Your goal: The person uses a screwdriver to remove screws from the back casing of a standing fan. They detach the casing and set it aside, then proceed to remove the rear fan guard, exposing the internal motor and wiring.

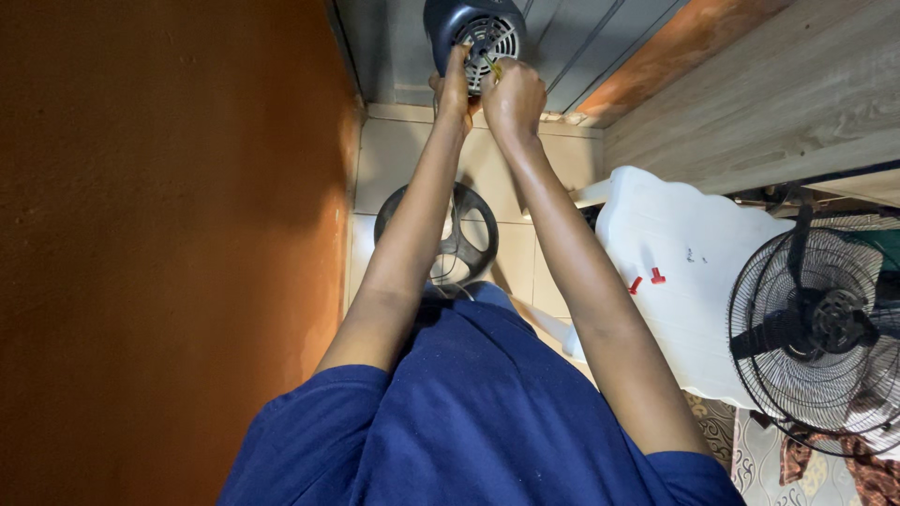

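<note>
A dark blue-grey fan motor housing [469, 26] with a round vented grille sits at the top of the view, at arm's length. My left hand [454, 86] reaches up to it, fingers laid against the grille and the housing's lower edge. My right hand [513, 96] is fisted right beside it, closed around a small yellow-tipped tool [495, 67] whose tip meets the grille. The two hands touch each other. My blue shirt fills the bottom of the view.
A black round fan base [461, 228] lies on the tiled floor under my arms. A white plastic piece of furniture [698, 267] carries two small red parts [647, 279]. A black wire fan cage [814, 330] stands at the right. An orange wall runs along the left.
</note>
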